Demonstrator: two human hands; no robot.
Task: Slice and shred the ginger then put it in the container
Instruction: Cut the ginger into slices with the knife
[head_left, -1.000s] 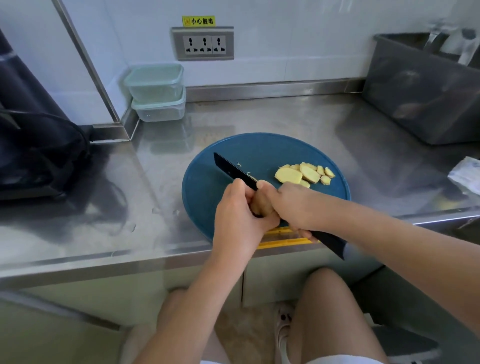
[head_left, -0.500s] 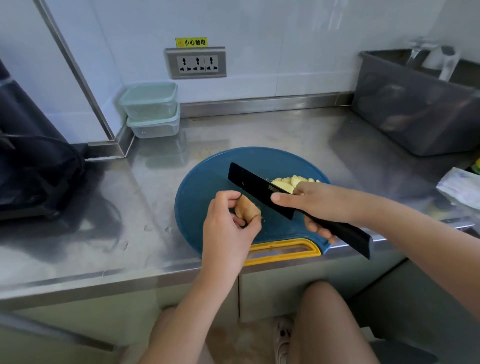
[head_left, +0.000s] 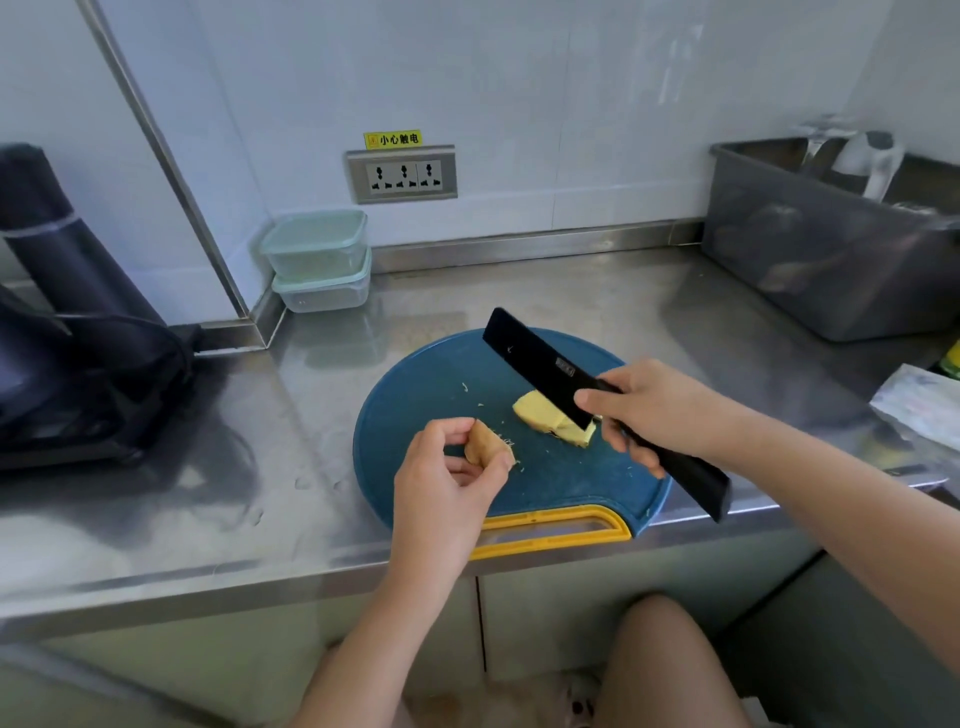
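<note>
A round blue cutting board with a yellow handle lies at the counter's front edge. My left hand pinches a tan end piece of ginger over the board's left part. My right hand grips a black knife, blade raised and pointing up-left. Pale yellow ginger slices lie on the board under the blade, partly hidden by it. Two stacked clear containers with pale green lids stand at the back against the wall.
A dark backpack and bottle fill the counter's left side. A grey bin stands at the back right, and a white packet lies at the right edge. A wall socket is above the containers.
The hands have parted: my right hand lifted the knife up off the ginger and tilted the blade, while my left hand drew the end piece away to the left.
</note>
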